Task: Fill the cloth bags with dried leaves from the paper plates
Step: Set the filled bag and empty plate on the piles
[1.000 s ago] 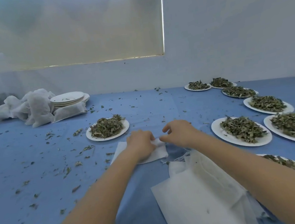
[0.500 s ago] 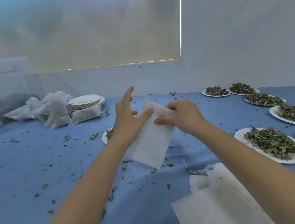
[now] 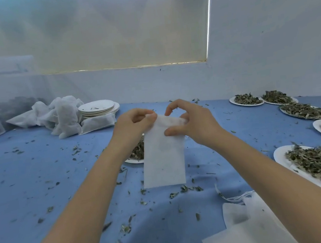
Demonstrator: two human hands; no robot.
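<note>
A: Blue table (image 3: 43,184), pale wall behind, blind down. State of the grip?

B: Both hands pinch the top edge of one bag (image 3: 163,161). Left hand (image 3: 134,126) holds the left corner between thumb and fingers; right hand (image 3: 192,123) holds the right corner, fingers curled over the rim. Bag hangs upright, clear of the table, flat and empty.

A: Change since the last entries?

B: One second ago the bag lay on the table under both hands. Half a second ago it was lifted and tilted, left fingers spread. Now it hangs straight with both corners pinched. Judgement: the mouth is being worked open, filling not yet begun.

A: Surroundings, moving outward?

B: Plate of leaves (image 3: 137,154) directly behind the bag, partly hidden. More loaded plates (image 3: 318,165) along the right side. Spare bags (image 3: 253,226) near right. Filled bags (image 3: 65,116) and stacked empty plates (image 3: 98,108) far left. Loose leaf scraps scattered all over.

A: Meaning for the task?

B: Probably the nearest plate gets tipped in next.
</note>
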